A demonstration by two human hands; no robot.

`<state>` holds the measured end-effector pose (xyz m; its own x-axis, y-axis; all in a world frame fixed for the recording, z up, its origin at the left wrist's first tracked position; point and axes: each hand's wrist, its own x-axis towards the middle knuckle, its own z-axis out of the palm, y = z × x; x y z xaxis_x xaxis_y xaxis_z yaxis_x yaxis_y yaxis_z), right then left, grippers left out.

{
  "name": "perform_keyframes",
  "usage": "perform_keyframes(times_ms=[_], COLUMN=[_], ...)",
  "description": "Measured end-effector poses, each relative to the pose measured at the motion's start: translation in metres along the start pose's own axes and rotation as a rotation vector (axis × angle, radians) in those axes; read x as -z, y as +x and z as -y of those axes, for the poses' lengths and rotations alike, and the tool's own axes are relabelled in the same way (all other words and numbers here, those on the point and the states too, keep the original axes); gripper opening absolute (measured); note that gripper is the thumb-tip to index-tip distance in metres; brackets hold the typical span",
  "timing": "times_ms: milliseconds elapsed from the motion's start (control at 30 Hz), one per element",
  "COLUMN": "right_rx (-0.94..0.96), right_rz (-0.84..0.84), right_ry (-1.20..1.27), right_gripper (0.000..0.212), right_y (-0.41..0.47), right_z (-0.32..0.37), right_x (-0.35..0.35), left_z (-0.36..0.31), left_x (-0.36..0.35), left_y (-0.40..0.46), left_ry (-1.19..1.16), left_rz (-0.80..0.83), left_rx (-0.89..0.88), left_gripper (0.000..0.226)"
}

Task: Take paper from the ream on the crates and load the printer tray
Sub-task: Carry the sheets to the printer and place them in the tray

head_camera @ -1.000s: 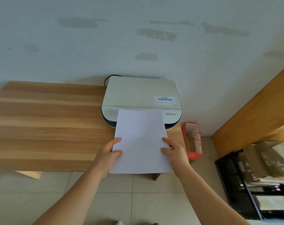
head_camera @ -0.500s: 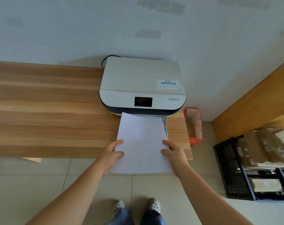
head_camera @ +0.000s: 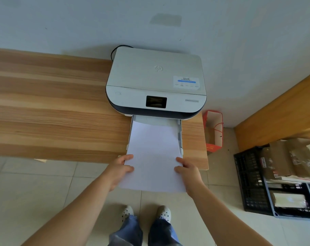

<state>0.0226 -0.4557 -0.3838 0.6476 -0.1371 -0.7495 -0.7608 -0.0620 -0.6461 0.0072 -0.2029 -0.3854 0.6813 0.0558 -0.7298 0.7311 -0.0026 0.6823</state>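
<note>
A white stack of paper (head_camera: 153,157) lies with its far end inside the pulled-out printer tray (head_camera: 180,132), while its near end juts out past the table edge toward the viewer. The sheets bow slightly along their right side. The left hand (head_camera: 121,168) pinches the stack's left edge, thumb on top and fingers curled beneath; the right hand (head_camera: 187,170) grips the right edge the same way, so both are closed around the paper. The tray projects from the front of a white printer (head_camera: 156,80) (dark band along its base, small dark screen on the front panel). The printer sits at the right end of a wooden table (head_camera: 49,107) against a pale wall. On the tiled floor to the right stand a red paper bag (head_camera: 213,132) and, further right, black crates (head_camera: 251,181) holding cardboard packages. Below, the person's own light-coloured shoes (head_camera: 145,213) and blue trouser legs are visible.
</note>
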Motion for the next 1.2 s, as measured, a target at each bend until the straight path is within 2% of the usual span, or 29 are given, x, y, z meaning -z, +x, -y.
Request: perform_keyframes(times_ms=[467, 767, 967, 1200], right_rx=[0.008, 0.008, 0.017, 0.031], right_rz=[0.003, 0.004, 0.000, -0.018], right_ry=[0.041, 0.030, 0.011, -0.073], right_gripper=[0.039, 0.041, 0.044, 0.043], right_y=[0.009, 0.030, 0.054, 0.081], right_z=[-0.003, 0.022, 0.045, 0.075], right_x=[0.007, 0.002, -0.005, -0.015], left_z=[0.003, -0.021, -0.040, -0.061], left_x=[-0.008, -0.007, -0.010, -0.010], left_y=[0.008, 0.030, 0.056, 0.085], left_ry=[-0.072, -0.046, 0.057, 0.285], left_rz=[-0.012, -0.034, -0.082, -0.236], left_rx=[0.044, 0.025, -0.030, -0.107], left_gripper=[0.048, 0.049, 0.049, 0.043])
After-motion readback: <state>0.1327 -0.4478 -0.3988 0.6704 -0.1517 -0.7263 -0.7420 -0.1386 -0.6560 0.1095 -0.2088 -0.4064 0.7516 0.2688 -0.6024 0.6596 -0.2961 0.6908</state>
